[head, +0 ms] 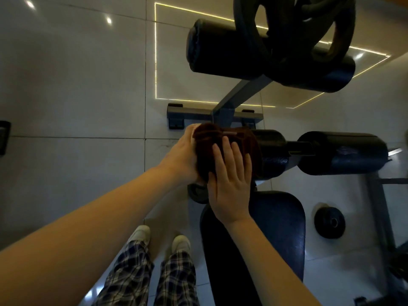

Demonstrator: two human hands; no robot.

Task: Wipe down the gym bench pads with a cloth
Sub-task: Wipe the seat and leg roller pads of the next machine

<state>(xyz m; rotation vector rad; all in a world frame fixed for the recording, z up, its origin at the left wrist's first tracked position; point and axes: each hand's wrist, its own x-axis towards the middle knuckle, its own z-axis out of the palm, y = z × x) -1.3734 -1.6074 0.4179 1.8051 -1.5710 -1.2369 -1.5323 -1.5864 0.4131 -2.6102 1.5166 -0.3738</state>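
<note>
The person is standing at the near left of the gym bench and looking down on it. A dark brown cloth (209, 138) is lying draped over the left end of the near roller pad (271, 149), bunching in folds on top. The left hand (183, 155) is cupping that cloth-covered end from the left; its fingers are mostly hiding behind the fabric, so they only seem to be curling round it. The right hand (229, 188) is pressing flat on the cloth from the near side, fingers straight and slightly spread, pointing far.

A matching roller pad (344, 153) is sitting to the right on the same bar. The dark seat pad (276, 228) is lying just near of the rollers, under the right wrist. Farther off, a blue-grey frame (242, 91) is rising to a long far roller pad (225, 49), with a black weight plate (245, 23) overlapping it. A smaller plate (329, 222) is lying on the glossy tiled floor (77, 85) to the right of the seat. Checked trousers (132, 272) and white shoes (141, 234) are showing at the near edge.
</note>
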